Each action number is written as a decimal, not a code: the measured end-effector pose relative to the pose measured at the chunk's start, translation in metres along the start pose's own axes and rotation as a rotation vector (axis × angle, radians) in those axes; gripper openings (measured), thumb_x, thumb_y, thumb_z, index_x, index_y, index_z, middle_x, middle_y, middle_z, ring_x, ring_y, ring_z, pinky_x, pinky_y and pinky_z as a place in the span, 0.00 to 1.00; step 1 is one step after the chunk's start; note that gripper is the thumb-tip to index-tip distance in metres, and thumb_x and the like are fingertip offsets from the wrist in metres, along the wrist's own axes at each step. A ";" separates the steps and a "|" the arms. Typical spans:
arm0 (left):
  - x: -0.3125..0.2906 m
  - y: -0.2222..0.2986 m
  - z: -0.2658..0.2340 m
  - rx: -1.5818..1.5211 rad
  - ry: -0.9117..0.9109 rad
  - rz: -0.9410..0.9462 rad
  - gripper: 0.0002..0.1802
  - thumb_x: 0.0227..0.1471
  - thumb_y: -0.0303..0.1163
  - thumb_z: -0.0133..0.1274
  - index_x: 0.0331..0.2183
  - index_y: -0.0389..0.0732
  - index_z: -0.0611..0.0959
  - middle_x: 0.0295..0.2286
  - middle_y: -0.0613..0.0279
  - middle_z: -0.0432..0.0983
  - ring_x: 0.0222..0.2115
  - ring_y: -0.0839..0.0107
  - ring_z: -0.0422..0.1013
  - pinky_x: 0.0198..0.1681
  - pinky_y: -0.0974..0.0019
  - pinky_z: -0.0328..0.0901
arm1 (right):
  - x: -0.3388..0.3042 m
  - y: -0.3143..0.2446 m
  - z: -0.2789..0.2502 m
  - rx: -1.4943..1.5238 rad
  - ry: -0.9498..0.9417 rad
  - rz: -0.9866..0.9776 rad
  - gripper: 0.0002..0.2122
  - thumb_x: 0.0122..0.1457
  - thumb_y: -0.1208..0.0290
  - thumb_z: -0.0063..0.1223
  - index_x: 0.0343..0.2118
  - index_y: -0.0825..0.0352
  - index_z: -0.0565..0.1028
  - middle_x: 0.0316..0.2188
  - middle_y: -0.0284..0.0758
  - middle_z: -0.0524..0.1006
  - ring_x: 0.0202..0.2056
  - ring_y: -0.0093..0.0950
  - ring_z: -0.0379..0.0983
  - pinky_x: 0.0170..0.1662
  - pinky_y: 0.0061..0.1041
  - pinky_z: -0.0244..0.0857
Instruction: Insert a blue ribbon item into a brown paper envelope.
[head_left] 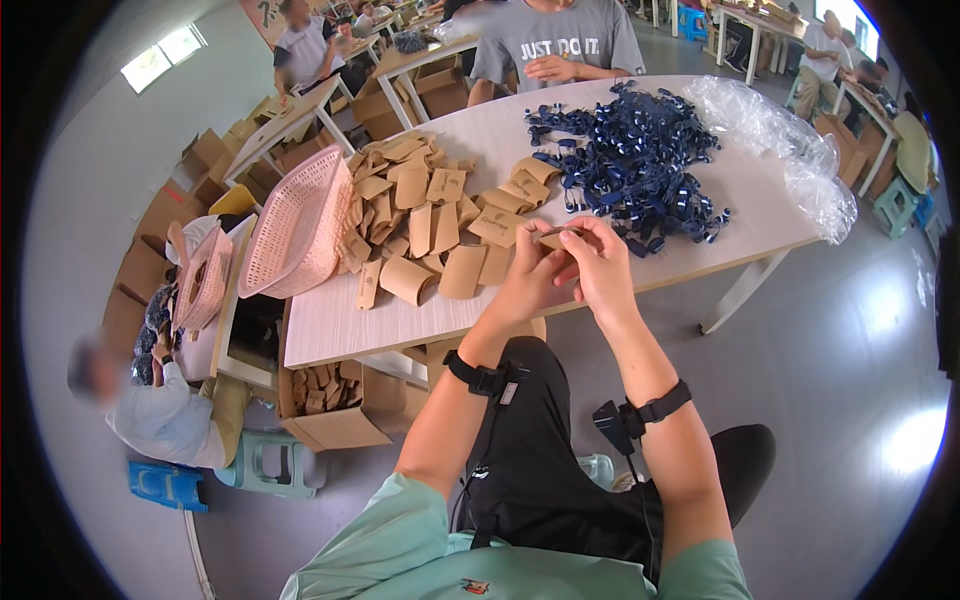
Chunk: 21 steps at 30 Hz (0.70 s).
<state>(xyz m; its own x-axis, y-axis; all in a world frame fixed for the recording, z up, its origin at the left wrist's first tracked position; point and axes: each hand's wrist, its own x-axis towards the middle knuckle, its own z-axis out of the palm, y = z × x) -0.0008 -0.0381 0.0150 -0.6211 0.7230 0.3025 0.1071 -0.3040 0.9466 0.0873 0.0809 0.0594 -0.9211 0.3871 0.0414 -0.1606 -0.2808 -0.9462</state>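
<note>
Pinching one small tan cardboard sleeve (553,236) between left hand (530,283) and right hand (600,262) above the white table (340,325), with tan sleeves (430,215) and dark blue bands (630,160) still piled, seemingly plenty left.

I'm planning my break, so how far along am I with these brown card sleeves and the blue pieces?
Done: no finished stack can be told apart. In hand: your left hand and right hand pinch one small brown card piece at the table edge. Left: a big spread of brown card sleeves and a large heap of blue pieces still lie loose, so most looks undone.
</note>
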 end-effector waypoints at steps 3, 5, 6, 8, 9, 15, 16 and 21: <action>-0.002 0.017 0.012 -0.141 0.053 -0.086 0.19 0.62 0.24 0.35 0.54 0.43 0.55 0.40 0.56 0.72 0.36 0.71 0.71 0.38 0.71 0.66 | 0.003 0.008 0.003 0.027 -0.006 0.012 0.09 0.63 0.72 0.48 0.43 0.69 0.71 0.31 0.37 0.78 0.19 0.23 0.76 0.11 0.16 0.56; -0.002 0.021 0.017 -0.117 0.125 -0.105 0.23 0.62 0.26 0.33 0.57 0.43 0.53 0.41 0.56 0.72 0.37 0.71 0.71 0.40 0.71 0.66 | 0.005 0.011 0.003 0.108 -0.013 0.006 0.08 0.63 0.73 0.47 0.42 0.69 0.73 0.30 0.36 0.79 0.19 0.23 0.76 0.11 0.16 0.57; -0.001 0.022 0.017 -0.056 0.134 -0.107 0.24 0.62 0.28 0.33 0.59 0.43 0.54 0.42 0.55 0.72 0.39 0.72 0.71 0.42 0.71 0.65 | 0.004 0.010 0.004 0.110 -0.012 0.007 0.08 0.63 0.73 0.47 0.42 0.69 0.73 0.30 0.36 0.79 0.19 0.23 0.76 0.11 0.16 0.57; 0.001 0.020 0.017 0.004 0.144 -0.113 0.25 0.62 0.30 0.33 0.60 0.43 0.55 0.43 0.55 0.73 0.40 0.73 0.71 0.43 0.72 0.65 | 0.004 0.009 0.006 0.118 0.004 0.037 0.07 0.62 0.74 0.47 0.40 0.69 0.75 0.28 0.38 0.79 0.19 0.23 0.76 0.11 0.16 0.58; 0.002 0.018 0.016 -0.014 0.144 -0.088 0.22 0.62 0.30 0.33 0.57 0.42 0.61 0.42 0.55 0.73 0.40 0.72 0.71 0.43 0.70 0.66 | 0.005 0.011 0.007 0.118 0.004 0.041 0.07 0.62 0.74 0.47 0.40 0.69 0.75 0.28 0.38 0.79 0.19 0.23 0.76 0.11 0.16 0.58; 0.006 0.014 0.025 -0.018 0.240 -0.068 0.20 0.56 0.27 0.32 0.47 0.36 0.74 0.39 0.55 0.75 0.39 0.70 0.73 0.43 0.69 0.68 | 0.008 0.020 0.001 0.198 -0.021 0.002 0.09 0.61 0.74 0.43 0.38 0.69 0.76 0.28 0.39 0.79 0.17 0.23 0.75 0.14 0.16 0.63; 0.007 0.014 0.026 -0.013 0.256 -0.065 0.21 0.54 0.27 0.31 0.45 0.35 0.75 0.39 0.55 0.75 0.38 0.70 0.73 0.43 0.69 0.68 | 0.009 0.022 0.002 0.181 -0.008 -0.015 0.10 0.61 0.74 0.42 0.38 0.70 0.77 0.28 0.39 0.79 0.16 0.23 0.74 0.15 0.16 0.63; 0.007 0.014 0.026 -0.028 0.277 -0.068 0.21 0.53 0.28 0.31 0.44 0.34 0.75 0.39 0.55 0.75 0.38 0.69 0.73 0.44 0.68 0.68 | 0.009 0.019 0.009 0.204 0.043 -0.019 0.11 0.60 0.75 0.41 0.36 0.72 0.77 0.27 0.38 0.79 0.15 0.23 0.74 0.16 0.17 0.65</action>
<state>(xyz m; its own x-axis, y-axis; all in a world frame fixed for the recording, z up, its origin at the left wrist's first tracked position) 0.0167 -0.0211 0.0332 -0.8151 0.5464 0.1925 0.0385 -0.2804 0.9591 0.0724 0.0714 0.0444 -0.9017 0.4303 0.0411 -0.2505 -0.4428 -0.8609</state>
